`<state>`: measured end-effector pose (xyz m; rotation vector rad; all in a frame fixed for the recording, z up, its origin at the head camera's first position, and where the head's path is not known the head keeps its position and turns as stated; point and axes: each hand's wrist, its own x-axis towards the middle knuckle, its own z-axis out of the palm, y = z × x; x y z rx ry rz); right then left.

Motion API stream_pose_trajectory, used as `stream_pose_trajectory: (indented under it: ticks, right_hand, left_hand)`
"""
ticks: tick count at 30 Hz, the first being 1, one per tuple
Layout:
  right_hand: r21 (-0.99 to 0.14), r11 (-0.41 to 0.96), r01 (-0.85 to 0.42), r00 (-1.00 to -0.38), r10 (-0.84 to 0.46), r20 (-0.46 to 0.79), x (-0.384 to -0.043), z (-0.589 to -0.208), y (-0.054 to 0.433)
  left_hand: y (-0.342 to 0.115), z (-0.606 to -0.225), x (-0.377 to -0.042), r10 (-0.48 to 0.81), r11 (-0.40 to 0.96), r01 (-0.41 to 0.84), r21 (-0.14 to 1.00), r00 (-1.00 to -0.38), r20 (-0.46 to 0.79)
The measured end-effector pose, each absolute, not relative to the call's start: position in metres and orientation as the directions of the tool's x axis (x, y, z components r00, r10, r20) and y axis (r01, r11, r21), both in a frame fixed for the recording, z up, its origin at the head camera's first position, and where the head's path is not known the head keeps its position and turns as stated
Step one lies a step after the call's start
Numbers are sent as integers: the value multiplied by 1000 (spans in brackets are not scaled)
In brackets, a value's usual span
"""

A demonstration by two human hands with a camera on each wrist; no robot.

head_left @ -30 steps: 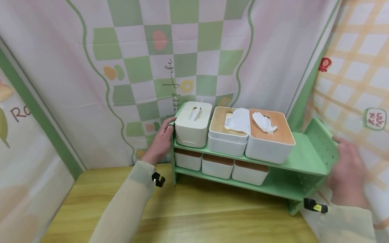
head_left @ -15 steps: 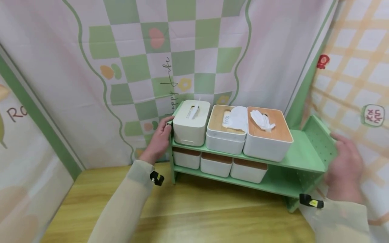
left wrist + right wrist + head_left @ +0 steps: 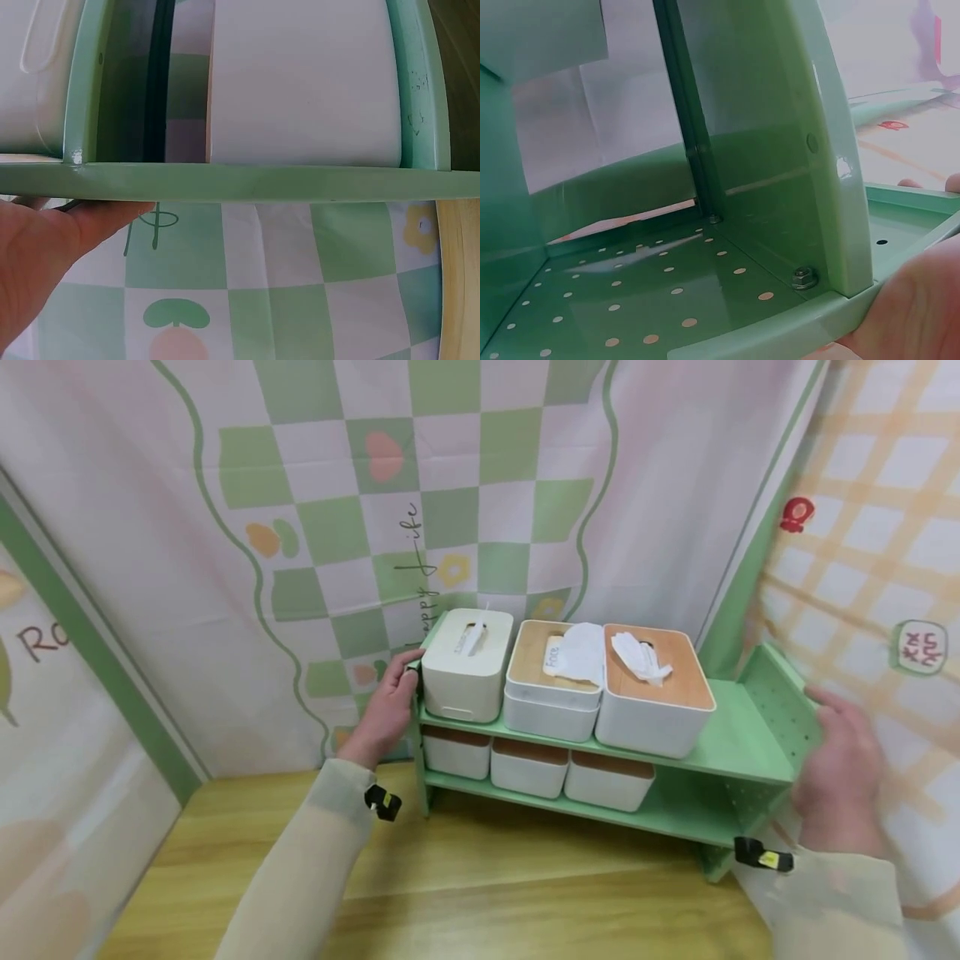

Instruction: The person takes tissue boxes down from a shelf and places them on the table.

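Note:
A green two-tier shelf (image 3: pixel 738 731) stands on the wooden table. My left hand (image 3: pixel 386 706) rests along the outer face of its left side panel; in the left wrist view, the thumb (image 3: pixel 112 216) lies against that panel from outside. My right hand (image 3: pixel 842 768) presses the outside of the perforated right panel (image 3: pixel 675 291), and fingertips (image 3: pixel 952 182) show past its edge. The top tier bears a cream tissue box (image 3: pixel 468 689), a wood-lidded box marked "Face" (image 3: pixel 558 718) and a larger wood-lidded tissue box (image 3: pixel 652 727).
Three white bins (image 3: pixel 528 770) stand in a row on the lower tier. Printed curtains (image 3: pixel 315 510) hang behind and on both sides. The wooden table (image 3: pixel 487 868) extends in front of the shelf.
The shelf and its boxes have shifted slightly left against the curtain pattern, and my right hand has moved left with the right panel. My left hand stays on the left panel.

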<state>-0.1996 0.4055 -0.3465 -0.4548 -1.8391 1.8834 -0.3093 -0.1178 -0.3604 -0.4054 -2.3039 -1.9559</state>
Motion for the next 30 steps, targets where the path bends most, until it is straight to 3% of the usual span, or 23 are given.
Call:
stream_pose_trajectory:
  ticks: [11, 30]
  right_hand:
    - [-989, 88, -116, -823, 549, 146, -202, -345, 409]
    - [-989, -23, -145, -824, 556, 108, -203, -348, 408]
  left_hand:
    - [-116, -358, -310, 146, 142, 254, 957, -961, 234]
    - [-115, -361, -309, 137, 125, 264, 957, -959, 247]
